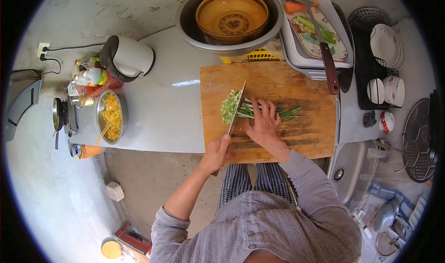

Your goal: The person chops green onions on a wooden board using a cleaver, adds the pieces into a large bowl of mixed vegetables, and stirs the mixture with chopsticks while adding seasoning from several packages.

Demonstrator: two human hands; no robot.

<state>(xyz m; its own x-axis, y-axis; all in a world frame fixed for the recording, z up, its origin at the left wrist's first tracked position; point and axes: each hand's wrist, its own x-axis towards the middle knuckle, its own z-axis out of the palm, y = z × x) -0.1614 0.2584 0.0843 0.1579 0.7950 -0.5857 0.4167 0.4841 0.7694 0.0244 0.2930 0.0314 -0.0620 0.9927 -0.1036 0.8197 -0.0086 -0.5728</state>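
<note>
My left hand [217, 154] is closed around the handle of a kitchen knife [237, 106], whose blade stands on edge over a wooden cutting board [309, 138]. With bent, spread fingers my right hand [263, 124] presses a bunch of green onions [291, 113] onto the board, just right of the blade. Against the blade's left side lies a pile of chopped green onion [229, 107]. The lower edge of the blade is partly hidden by the onions.
A steel basin [184, 30] holding a brown bowl [233, 16] stands behind the board. Right of it, a spatula [328, 66] lies across a white tub [292, 44]. A steel bowl of mixed food [112, 115] and an electric kettle [130, 59] stand left; a sink [351, 172] lies right.
</note>
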